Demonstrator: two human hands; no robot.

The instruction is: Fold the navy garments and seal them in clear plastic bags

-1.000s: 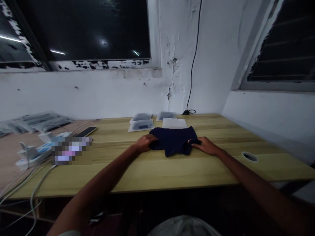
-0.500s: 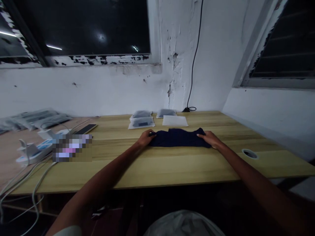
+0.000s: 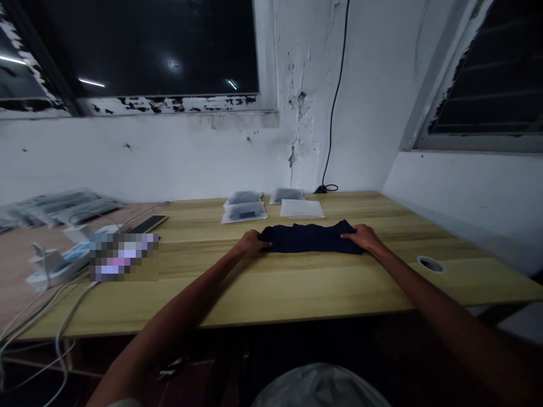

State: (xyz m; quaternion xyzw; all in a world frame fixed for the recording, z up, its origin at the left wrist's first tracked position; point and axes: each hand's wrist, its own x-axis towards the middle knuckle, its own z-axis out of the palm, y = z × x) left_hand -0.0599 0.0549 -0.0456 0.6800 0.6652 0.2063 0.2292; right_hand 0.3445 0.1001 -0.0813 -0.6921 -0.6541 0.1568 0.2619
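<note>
A: Where do we have the navy cloth (image 3: 311,239)?

B: On the table (image 3: 305,294) right in front of us, a long, narrow strip running from side to side, its far edge uneven.

A: And how are we holding it?

B: At both ends. Our left grip (image 3: 250,242) is closed on one end, thumb toward the middle, and our right grip (image 3: 365,237) pinches the other. We can't tell how many layers we've caught.

A: What do we see just beyond it?

B: A flat white packet (image 3: 302,208), with a filled packet (image 3: 287,195) behind it. To the left of those we have a front pouch (image 3: 245,213) and a back pouch (image 3: 242,198), close together, both frosted with something dark inside.

A: Anything farther out to our sides?

B: On our left, well apart from the cloth, a dark phone (image 3: 148,224) lies near a white power strip (image 3: 63,265). On our right, we see a round, pale-rimmed hole (image 3: 431,264) in the tabletop.
</note>
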